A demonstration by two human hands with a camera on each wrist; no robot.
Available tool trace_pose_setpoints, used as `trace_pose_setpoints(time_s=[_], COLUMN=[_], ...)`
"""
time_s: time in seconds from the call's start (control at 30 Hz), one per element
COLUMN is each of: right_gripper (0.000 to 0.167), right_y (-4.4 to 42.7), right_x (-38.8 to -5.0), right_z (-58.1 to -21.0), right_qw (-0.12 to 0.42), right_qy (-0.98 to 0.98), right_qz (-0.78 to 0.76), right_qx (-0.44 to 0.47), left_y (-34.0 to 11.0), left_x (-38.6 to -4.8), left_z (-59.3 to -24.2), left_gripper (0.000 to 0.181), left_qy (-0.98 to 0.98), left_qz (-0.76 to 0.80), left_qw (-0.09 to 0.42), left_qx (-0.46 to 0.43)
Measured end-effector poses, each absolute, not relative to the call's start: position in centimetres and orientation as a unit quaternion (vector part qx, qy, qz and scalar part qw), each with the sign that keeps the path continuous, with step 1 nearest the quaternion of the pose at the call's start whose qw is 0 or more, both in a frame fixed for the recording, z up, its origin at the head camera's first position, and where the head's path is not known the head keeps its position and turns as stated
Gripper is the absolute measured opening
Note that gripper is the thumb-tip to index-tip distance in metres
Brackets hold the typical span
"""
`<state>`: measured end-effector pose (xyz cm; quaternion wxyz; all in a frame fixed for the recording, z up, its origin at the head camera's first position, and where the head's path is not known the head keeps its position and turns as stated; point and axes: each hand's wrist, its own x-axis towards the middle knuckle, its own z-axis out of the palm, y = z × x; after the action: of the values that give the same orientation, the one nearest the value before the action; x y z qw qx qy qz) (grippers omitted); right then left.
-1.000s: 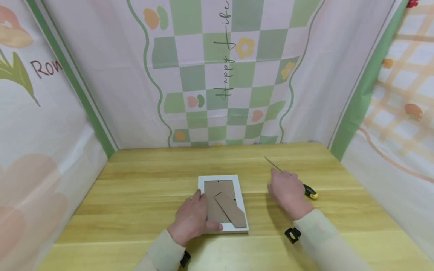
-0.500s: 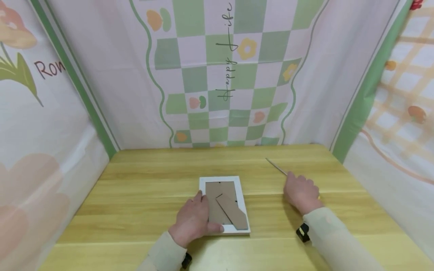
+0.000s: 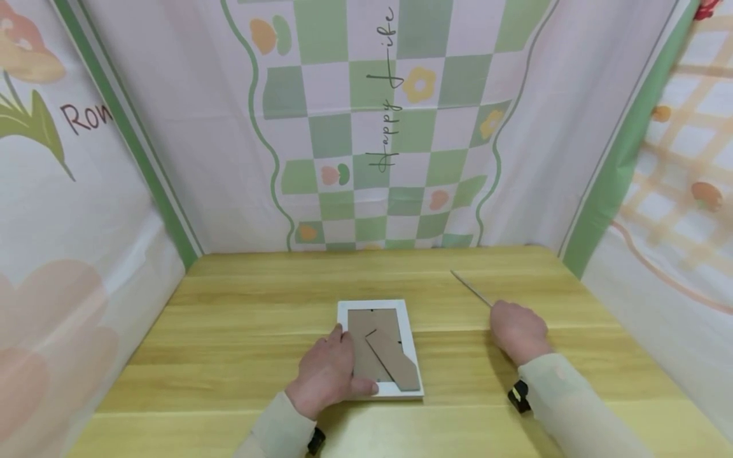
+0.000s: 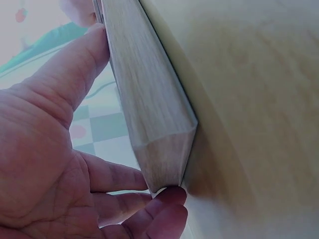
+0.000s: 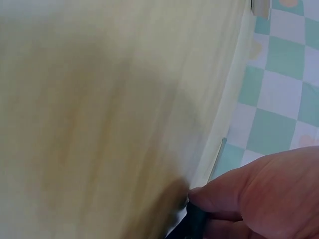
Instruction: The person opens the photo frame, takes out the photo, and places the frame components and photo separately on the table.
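A white photo frame lies back side up on the table, its brown backing board and slanted stand showing. My left hand grips it at the near left corner, thumb along the near edge; in the left wrist view, fingers curl at the end of the frame's side. Off to the right, my right hand holds a screwdriver, whose thin metal shaft points away and to the left. Its dark handle is mostly hidden in the fist. Whether the tip touches the table cannot be seen.
The wooden table runs back to a hanging cloth with green checks. Printed cloth also hangs at the left and right. A black band sits at the right wrist.
My right hand has moved right and slightly nearer with the screwdriver, away from the photo frame. The handle end, visible a second ago, is now covered. My left hand stays on the frame.
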<state>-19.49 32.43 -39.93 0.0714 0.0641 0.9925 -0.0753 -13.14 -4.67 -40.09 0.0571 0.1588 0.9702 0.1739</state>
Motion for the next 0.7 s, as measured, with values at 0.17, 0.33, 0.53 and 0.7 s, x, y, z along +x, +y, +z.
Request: trace_pose_setpoints(time_s=[0.17, 0.33, 0.53, 0.7], right_gripper=[0.018, 0.018, 0.017, 0.012], right_y=[32.6, 32.6, 32.2, 31.4], right_x=[-19.4, -19.2, -18.7, -18.2], right_z=[-39.8, -40.0, -39.9, -39.6], right_qw=[0.069, 0.058, 0.034, -0.002], right_qy=[0.993, 0.995, 0.998, 0.999], right_qz=[-0.074, -0.064, -0.052, -0.043], right_qx=[0.062, 0.052, 0.028, -0.008], left_y=[-4.7, -4.6, -4.6, -4.7], left_x=[-13.2, -13.2, -13.2, -13.1], left_z=[-40.1, -40.1, -40.2, -40.2], left_gripper=[0.108, 0.109, 0.11, 0.111], left_qy=[0.971, 0.972, 0.972, 0.971], left_qz=[0.171, 0.166, 0.167, 0.172], left_qw=[0.055, 0.057, 0.055, 0.05], left_qx=[0.159, 0.155, 0.156, 0.16])
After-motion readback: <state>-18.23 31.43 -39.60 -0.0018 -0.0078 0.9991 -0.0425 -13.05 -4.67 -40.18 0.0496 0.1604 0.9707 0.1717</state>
